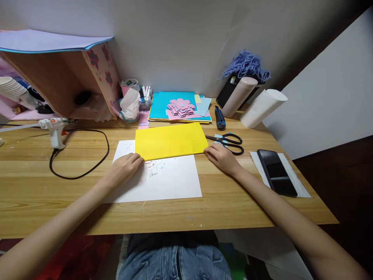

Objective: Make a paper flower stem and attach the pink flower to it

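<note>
A bright yellow paper (171, 141), which looks folded along its near edge, lies across the top of a marked white sheet (171, 181). At its near left corner, my left hand (128, 166) grips the edge with fingers pressed together. My right hand (220, 157) pinches the near right corner the same way, thumb hidden in part. Just beyond the right hand lie black-handled scissors (233, 140), their blades reaching toward the yellow paper. Some pencil-like and red marks show on the white sheet below the paper.
Behind are stacked coloured papers (159, 103) topped by a pink cut-paper flower (181, 107), a utility knife (220, 118) and paper rolls (264, 109). A phone (276, 172) lies right. At left are a glue gun (56, 132) with looping cord and a cardboard box (101, 81).
</note>
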A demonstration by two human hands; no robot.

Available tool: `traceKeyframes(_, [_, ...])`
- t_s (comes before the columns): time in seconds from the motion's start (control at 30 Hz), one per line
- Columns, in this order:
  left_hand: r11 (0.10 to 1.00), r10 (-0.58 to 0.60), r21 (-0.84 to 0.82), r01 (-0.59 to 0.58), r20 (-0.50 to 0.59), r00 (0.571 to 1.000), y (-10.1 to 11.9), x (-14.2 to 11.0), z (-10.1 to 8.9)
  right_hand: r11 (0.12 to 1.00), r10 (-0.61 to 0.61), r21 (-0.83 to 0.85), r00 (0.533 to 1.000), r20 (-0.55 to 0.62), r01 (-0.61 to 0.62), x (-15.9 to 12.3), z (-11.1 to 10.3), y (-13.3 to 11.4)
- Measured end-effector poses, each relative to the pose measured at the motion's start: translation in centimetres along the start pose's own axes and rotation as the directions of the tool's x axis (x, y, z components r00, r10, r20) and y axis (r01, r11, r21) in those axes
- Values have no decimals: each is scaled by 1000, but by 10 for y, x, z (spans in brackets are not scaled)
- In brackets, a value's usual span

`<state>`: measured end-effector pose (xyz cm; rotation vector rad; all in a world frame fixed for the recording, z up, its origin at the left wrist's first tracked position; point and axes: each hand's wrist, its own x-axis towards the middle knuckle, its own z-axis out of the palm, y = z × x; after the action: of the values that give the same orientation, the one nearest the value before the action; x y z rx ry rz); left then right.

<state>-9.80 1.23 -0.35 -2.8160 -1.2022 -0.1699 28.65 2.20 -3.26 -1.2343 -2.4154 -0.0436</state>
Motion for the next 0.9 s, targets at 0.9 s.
traceKeyframes(0.9, [970,-15,244,-19,138,990,7,22,-4,999,17,52,1000,-18,-16,-1,3,1])
